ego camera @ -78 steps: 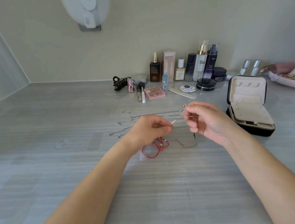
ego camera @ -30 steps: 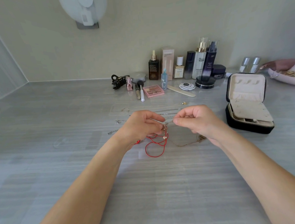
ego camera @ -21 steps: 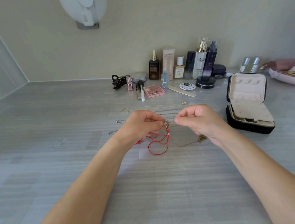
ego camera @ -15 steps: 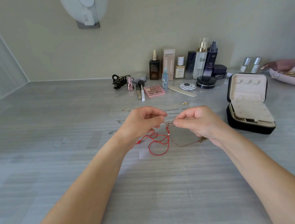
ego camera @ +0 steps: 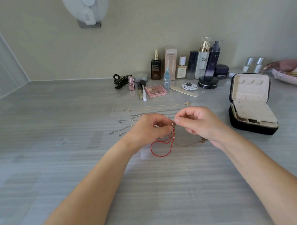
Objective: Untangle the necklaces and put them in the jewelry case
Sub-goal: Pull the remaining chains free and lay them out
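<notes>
While the left hand [ego camera: 148, 129] and right hand [ego camera: 197, 123] pinch its tangled top between close-pressed fingers, the red cord necklace [ego camera: 160, 148] hangs toward 6 o'clock onto the worktop [ego camera: 61, 167], with the open jewelry case [ego camera: 251, 108] at 3 o'clock, nearer the right hand.

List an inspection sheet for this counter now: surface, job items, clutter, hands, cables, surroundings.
Surface: grey streaked countertop, flat.
Job's things: red cord necklace hangs from the pinch, loop resting on the countertop; thin gold chain lies beneath the right hand; silver chains laid straight behind the hands; black zip jewelry case with cream lining stands open, right.
Clutter: cosmetic bottles at the back, black plastic hair claw, pink eyeshadow palette, pink tray at right edge.
Hands: left hand and right hand both pinch the red cord necklace's top.
Cables: nothing seen.
Surroundings: beige wall; white round wall-mounted fixture.
</notes>
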